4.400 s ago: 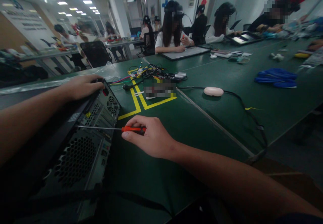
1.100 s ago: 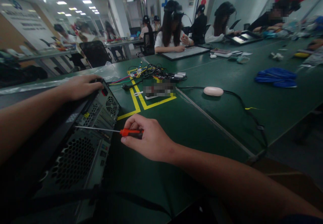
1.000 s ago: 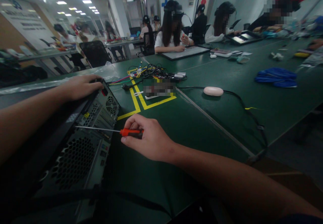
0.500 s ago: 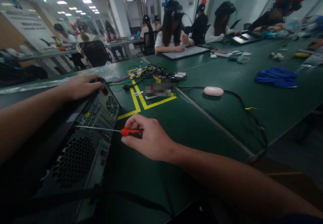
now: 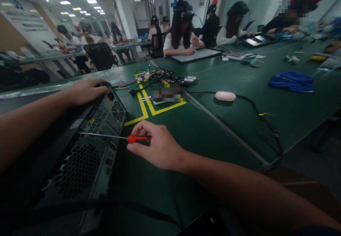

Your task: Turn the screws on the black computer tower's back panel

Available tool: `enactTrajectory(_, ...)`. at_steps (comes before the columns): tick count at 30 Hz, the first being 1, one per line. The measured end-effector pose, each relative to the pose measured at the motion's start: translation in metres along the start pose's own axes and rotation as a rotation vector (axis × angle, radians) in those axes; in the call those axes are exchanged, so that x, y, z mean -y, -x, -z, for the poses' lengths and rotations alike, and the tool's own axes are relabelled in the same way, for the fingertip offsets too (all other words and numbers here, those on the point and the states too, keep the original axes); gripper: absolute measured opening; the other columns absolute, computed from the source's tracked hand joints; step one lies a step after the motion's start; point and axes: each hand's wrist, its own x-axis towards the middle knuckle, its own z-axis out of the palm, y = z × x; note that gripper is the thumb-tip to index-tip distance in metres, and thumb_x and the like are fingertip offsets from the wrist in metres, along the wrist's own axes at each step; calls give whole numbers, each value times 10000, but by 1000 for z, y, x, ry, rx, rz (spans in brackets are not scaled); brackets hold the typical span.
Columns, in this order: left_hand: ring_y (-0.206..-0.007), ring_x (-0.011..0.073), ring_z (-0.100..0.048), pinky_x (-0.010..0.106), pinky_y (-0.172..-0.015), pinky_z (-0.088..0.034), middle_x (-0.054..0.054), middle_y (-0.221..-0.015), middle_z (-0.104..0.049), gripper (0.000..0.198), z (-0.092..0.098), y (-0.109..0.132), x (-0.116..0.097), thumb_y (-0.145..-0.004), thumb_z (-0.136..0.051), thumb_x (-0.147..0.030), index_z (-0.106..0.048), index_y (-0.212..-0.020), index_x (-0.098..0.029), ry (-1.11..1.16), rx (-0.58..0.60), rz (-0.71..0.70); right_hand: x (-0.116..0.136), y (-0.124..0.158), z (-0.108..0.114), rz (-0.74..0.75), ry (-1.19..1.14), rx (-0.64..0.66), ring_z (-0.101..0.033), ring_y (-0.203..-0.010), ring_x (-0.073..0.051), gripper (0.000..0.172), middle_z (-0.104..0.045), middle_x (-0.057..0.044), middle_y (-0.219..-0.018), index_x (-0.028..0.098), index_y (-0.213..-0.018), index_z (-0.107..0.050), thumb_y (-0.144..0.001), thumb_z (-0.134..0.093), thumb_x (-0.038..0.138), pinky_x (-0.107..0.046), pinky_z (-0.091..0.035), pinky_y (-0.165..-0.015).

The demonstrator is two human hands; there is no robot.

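Note:
A black desktop computer case (image 5: 60, 136) lies at the left, its metal back panel with vents, a round fan grille and ports facing right. Across its top reaches my left hand (image 5: 86, 91), the fingers bent over the far rear corner and gripping it; the fingertips are partly hidden. My right hand (image 5: 160, 145) is closed around the red and black handle of a screwdriver (image 5: 132, 139). The long thin shaft points left, and its tip meets the upper edge of the back panel, above the honeycomb vent (image 5: 78, 170). Any screw at the tip is too small to make out.
Beyond the case, a heap of tangled cables (image 5: 162, 75) lies by yellow tape marks on the green table (image 5: 202, 151). A pale oval case (image 5: 225, 96) touches a black cable. Blue cloth (image 5: 291, 81) lies farther right. Several people work across the table.
My right thumb has shifted very slightly on the screwdriver handle. The screwdriver tip, the computer case and my left hand keep their places.

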Motion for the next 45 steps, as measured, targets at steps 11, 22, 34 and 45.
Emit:
enactTrajectory(11,-1288,326,-550,445,-1139,-377,132,-1412,-590,776,-1,0,0,-812,-320,-584,-564,-1385,-120,-2,-3,10,-4,-2,-5,-19,-34,-5,-633,-786,-139,241,-710,-30,-878,156,-943,-717,-936,-644,386,-270,-470,-713)
enactTrajectory(22,-1268,340,-558,464,-1123,-389,142,-1376,-611,760,-5,-7,9,-809,-350,-593,-577,-1365,-128,2,-18,-14,-2,0,0,-7,-9,18,-601,-723,-123,180,-640,26,-823,205,-988,-598,-866,-697,293,-265,-458,-675)
enactTrajectory(34,-1282,340,-552,476,-1141,-377,125,-1384,-610,772,-3,-2,4,-808,-336,-593,-580,-1373,-127,-2,-17,-1,-2,0,0,-5,13,13,-600,-724,-121,193,-651,21,-836,198,-1007,-614,-876,-701,310,-265,-441,-664)
enactTrajectory(45,-1283,341,-550,469,-1134,-382,122,-1388,-604,784,-2,-1,1,-799,-322,-607,-579,-1368,-135,-14,-18,5,-1,0,0,9,-3,-5,-589,-718,-117,195,-641,22,-824,185,-975,-630,-865,-709,325,-263,-444,-670)
